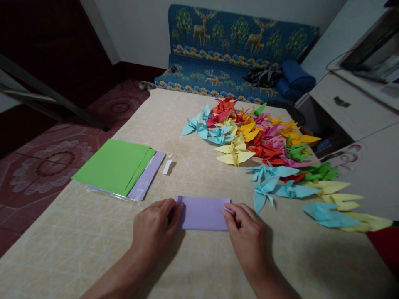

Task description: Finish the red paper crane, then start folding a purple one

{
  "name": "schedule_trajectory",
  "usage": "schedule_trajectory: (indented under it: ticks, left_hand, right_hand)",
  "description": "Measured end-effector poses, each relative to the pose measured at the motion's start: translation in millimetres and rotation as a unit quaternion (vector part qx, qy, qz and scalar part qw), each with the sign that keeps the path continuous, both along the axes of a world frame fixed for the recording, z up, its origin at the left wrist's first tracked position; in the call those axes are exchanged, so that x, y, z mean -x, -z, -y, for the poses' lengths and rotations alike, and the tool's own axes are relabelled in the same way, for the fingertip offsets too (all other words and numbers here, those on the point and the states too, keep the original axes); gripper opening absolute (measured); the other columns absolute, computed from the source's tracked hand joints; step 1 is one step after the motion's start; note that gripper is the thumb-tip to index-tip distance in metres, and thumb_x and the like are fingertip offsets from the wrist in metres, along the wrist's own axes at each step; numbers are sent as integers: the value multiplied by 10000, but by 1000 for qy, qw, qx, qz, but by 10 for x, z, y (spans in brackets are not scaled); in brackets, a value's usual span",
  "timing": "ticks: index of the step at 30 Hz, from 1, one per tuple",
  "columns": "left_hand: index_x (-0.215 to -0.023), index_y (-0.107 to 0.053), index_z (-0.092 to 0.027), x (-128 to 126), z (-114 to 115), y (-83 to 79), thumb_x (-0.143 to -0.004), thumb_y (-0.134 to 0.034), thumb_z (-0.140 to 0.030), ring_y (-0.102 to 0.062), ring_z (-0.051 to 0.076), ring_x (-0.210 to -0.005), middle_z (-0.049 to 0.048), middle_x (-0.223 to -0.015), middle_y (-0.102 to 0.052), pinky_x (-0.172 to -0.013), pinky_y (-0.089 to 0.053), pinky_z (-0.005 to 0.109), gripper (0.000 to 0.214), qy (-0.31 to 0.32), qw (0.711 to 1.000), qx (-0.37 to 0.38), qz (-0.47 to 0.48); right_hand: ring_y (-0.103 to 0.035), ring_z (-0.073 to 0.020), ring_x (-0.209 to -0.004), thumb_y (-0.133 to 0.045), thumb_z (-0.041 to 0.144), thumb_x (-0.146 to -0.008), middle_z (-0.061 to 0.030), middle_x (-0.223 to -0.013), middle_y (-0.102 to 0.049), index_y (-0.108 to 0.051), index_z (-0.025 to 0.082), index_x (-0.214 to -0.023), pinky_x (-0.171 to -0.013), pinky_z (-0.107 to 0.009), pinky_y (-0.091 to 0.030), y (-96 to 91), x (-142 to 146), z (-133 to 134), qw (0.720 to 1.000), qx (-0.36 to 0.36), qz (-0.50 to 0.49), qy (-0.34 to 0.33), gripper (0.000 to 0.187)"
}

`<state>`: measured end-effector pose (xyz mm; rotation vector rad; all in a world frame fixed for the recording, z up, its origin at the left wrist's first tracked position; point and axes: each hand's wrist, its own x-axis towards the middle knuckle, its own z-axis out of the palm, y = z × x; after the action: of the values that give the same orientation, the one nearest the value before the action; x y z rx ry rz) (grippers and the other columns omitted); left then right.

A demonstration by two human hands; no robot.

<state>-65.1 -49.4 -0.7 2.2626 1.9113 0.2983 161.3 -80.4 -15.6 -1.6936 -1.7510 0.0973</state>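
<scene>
The left hand [156,221] and right hand [248,227] pinch the paper [204,213] at 2 ends. Folding seems in hand; the next move likely calls for pressing it flat

No text, label, brand, number or sign can be read: none on the purple paper [204,213] between the left hand [156,222] and right hand [247,226], the white slip [167,167] beyond the left hand, the green sheets [115,166] farther left, or the folded paper birds [238,158] beyond the right hand.
</scene>
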Motion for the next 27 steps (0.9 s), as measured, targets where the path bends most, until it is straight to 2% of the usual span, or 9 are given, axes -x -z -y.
schedule_trajectory:
  ticks: [8,13,18,27]
  left_hand:
    - [-697,-590,-210,2,5,18,-929,-448,-393,-616,183,-590,31,-682,-686,-504,-290,263,328,-2,1000,-4,-11]
    - [-694,-582,-211,-8,3,20,-928,-451,-400,-616,181,-598,28,-684,-682,-506,-282,264,328,-4,1000,-5,-12]
    - [-701,-583,-210,-22,2,35,-925,-458,-404,-615,189,-603,25,-681,-671,-512,-270,270,322,-22,1000,7,-9]
    - [-732,-586,-202,-13,14,40,-944,-437,-366,-620,198,-628,34,-692,-665,-528,-266,282,306,-16,1000,5,-9]
  right_hand:
    - [-666,-150,-687,-594,213,-899,-19,-793,-713,-697,202,-884,-626,-240,-476,-2,5,-13,1000,-7,-2,-3,105]
    - [-659,-151,-697,-598,241,-902,-14,-822,-716,-698,221,-914,-626,-241,-461,8,-7,4,1000,15,17,3,102]
    - [-646,-137,-663,-600,238,-898,-7,-790,-711,-698,214,-892,-618,-229,-450,4,-4,-9,1000,-3,28,0,101]
    - [-646,-137,-669,-593,268,-908,-6,-795,-714,-702,222,-903,-623,-228,-446,9,-5,-4,1000,2,30,3,119]
